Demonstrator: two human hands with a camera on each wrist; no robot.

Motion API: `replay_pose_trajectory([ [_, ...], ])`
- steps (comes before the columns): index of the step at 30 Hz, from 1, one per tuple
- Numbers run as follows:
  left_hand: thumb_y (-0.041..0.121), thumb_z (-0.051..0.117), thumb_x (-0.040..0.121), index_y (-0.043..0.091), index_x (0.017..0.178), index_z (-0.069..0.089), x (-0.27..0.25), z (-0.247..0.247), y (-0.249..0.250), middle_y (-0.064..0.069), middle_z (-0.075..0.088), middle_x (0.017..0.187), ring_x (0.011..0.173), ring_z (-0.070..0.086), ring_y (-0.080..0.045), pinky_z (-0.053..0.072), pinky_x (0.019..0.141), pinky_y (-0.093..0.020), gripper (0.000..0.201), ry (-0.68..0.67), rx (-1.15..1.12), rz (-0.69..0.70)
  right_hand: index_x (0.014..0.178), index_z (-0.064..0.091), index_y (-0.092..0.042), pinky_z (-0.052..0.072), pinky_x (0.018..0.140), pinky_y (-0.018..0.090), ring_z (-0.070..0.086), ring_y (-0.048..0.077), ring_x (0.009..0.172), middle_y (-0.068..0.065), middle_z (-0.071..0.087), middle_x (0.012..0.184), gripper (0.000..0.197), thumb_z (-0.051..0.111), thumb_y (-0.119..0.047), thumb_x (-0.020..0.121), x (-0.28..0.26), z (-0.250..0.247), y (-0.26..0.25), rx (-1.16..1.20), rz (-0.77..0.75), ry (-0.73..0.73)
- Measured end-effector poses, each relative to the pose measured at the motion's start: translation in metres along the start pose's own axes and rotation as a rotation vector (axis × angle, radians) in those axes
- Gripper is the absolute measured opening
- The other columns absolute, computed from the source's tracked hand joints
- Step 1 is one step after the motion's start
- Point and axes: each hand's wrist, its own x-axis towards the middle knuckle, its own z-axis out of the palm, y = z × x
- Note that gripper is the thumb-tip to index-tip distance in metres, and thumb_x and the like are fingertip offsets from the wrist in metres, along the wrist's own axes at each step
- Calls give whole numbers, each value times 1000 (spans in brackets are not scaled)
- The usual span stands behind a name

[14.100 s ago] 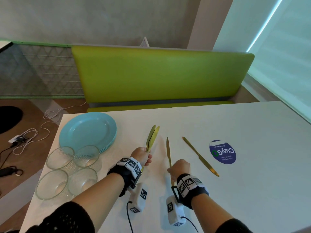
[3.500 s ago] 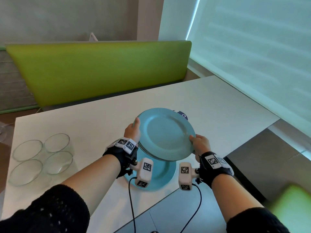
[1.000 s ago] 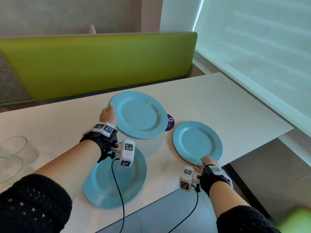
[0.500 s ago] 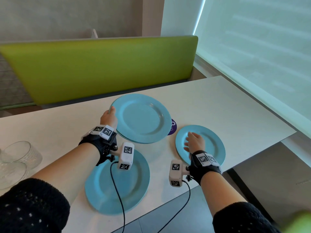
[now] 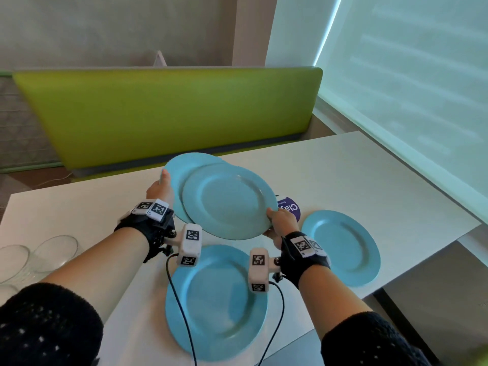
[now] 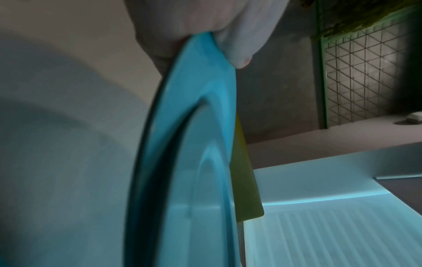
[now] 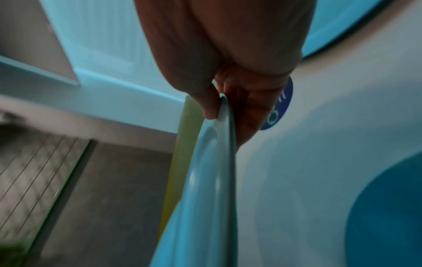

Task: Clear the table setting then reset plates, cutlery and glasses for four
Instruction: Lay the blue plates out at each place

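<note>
Two blue plates are held above the white table [image 5: 369, 165], partly overlapping and clear of its surface. The upper plate [image 5: 229, 202] lies toward the right and covers most of the lower plate [image 5: 182, 170], which projects out to the far left.

Left hand [image 5: 158, 191]: pinches the left rim of the lower plate. In the left wrist view the thumb lies on one face of the rim and the fingers [image 6: 157, 41] on the other.

Right hand [image 5: 281, 223]: pinches the near-right rim of the upper plate. In the right wrist view the thumb [image 7: 205, 101] presses the top face and the fingers curl beneath.

Plates on the table:
- One blue plate [image 5: 216, 302] lies flat at the near edge, below and between the two wrists.
- A second blue plate [image 5: 343, 247] lies flat near the right corner, just right of the right hand and apart from it.

A round purple sticker [image 5: 290, 210] lies on the table, partly hidden behind the upper plate and the right hand. Clear glass bowls [image 5: 39, 254] stand at the far left of the table, well apart from both hands. A green bench backrest [image 5: 171, 112] runs behind the table.
</note>
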Motion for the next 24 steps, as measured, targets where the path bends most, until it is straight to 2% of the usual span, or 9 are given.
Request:
replay_pose_trajectory([
  [2,56,26,95,-1,130,49,9,-15,7,-22,50,136,122,50,-39,41,100,-39,70,65,-13,22,121,52,-3,50,57,39,56,22,70,13,58,95,25,45,-4,97,3,9,-2,106,40,16],
  [4,48,26,99,-4,131,47,22,-31,11,-23,48,138,123,48,-38,39,95,-37,65,130,-20,73,124,50,-2,51,51,39,56,22,68,11,59,88,27,44,-5,97,5,21,-2,147,58,28],
  [6,44,27,100,-3,136,41,32,-48,12,-20,45,142,127,46,-35,36,97,-37,61,197,-53,72,127,48,-1,53,54,40,59,25,72,12,59,90,30,43,-4,98,8,33,2,172,62,41],
  [8,44,27,100,-2,139,37,45,-65,12,-18,43,144,129,44,-33,34,98,-37,61,264,-72,41,129,46,0,51,70,44,62,35,92,19,59,107,31,42,-3,98,9,43,9,206,84,63],
  [10,45,26,100,-2,138,37,56,-79,12,-20,44,143,129,44,-34,33,98,-36,61,315,-110,19,130,44,1,49,77,49,57,41,112,23,56,119,33,42,-2,98,12,53,16,221,105,89],
  [12,45,24,100,-1,139,37,66,-90,12,-20,44,143,129,43,-35,34,98,-36,62,351,-139,7,130,42,2,48,81,52,53,43,117,25,54,125,33,41,-1,98,16,63,21,223,110,94],
  [15,45,21,101,0,140,37,76,-103,11,-20,43,144,131,42,-35,33,100,-37,62,382,-133,-7,130,43,3,46,86,54,51,45,119,26,50,132,32,39,-1,99,26,79,29,189,113,87],
  [20,44,20,101,-1,140,38,86,-115,8,-20,42,145,131,42,-34,32,101,-36,62,391,-109,-32,130,46,1,48,80,50,53,45,117,27,51,131,32,40,-2,98,37,106,38,138,136,56],
  [24,45,24,100,-1,138,41,91,-119,7,-19,44,143,130,44,-34,35,100,-35,62,385,-134,-40,127,49,3,49,81,50,55,45,115,27,54,128,31,42,-1,97,45,122,43,102,152,42],
])
